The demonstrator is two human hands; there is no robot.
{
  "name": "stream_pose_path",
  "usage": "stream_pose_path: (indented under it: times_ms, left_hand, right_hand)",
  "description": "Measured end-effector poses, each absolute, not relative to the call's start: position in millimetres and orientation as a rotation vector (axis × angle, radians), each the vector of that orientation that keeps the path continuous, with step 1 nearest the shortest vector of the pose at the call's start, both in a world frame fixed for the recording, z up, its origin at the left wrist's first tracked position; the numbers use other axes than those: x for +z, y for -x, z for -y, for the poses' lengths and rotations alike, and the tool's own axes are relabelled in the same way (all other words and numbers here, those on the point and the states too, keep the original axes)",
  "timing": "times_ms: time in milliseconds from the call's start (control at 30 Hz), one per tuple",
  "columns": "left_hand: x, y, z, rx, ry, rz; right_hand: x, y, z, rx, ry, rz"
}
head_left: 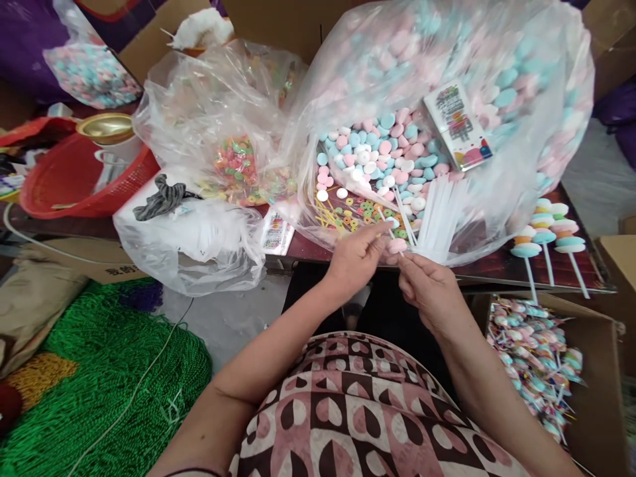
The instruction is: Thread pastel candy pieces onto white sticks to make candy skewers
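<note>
Just before the near edge of the surface [497, 268], the left hand [355, 255] pinches a pink candy [397, 246] between thumb and fingertips. The right hand [430, 291] sits just beside it, fingers closed narrowly on a thin white stick [400, 253] that meets the candy. To the right, below the surface's near right corner, a cardboard box [596, 397] holds wrapped lollipops [531, 358]. Beyond the hands a big clear bag [521, 132] lies open on the surface, with ring candies [360, 212] and a bundle of sticks [440, 212] at its mouth. Pastel candies [382, 152] and a printed box [460, 126] lie deeper in. Stacked lollipops [544, 228] lie near the right edge. A red basket [64, 179] sits at the far left.
</note>
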State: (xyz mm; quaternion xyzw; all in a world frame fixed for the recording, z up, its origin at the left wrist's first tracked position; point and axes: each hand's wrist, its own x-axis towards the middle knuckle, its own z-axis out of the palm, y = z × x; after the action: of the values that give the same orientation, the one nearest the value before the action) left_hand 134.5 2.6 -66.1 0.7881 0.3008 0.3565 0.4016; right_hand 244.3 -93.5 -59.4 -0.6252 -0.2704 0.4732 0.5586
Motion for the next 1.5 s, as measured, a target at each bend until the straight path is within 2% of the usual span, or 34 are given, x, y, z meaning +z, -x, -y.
stream_pose_path:
  times_ms: [67,167,300,500,667,767,967,1500]
  left_hand:
    - [-61.2,-129.2,-26.3,0.857,-2.192,-0.928]
    - [-57.5,-124.4,-57.5,0.565,-2.524,-1.232]
    - [-62.4,-124.0,-71.3,0.307,-2.686,-1.311]
    - [-74.8,-119.2,-65.3,0.393,-2.702,-1.151]
    - [-76.9,-117.7,-71.4,0.577,-2.404,-1.102]
    - [-76.4,-122.5,-74.4,0.514,-2.319,-1.066]
    - [-74.6,-125.0,-69.6,0.413,-2.562,-1.191]
    - [-74.7,-128.2,-66.6,0.423,-2.564,-0.965]
  right_hand:
    - [-57.7,-248.5,96.4,1.089,1.46,0.599]
    - [-55.8,-251.4,99.1,1.079,1.439,0.557]
    - [-54.6,-249.8,98.5,1.094,1.435,0.547]
    - [-55.6,-246.8,97.7,1.089,1.448,0.557]
    - [-58.1,-246.2,96.8,1.075,1.435,0.545]
    - [-57.9,-245.8,96.3,1.082,1.427,0.533]
    - [-58.2,-244.4,98.4,1.091,1.418,0.551]
    - [-64.9,-238.2,99.9,1.123,1.487,0.645]
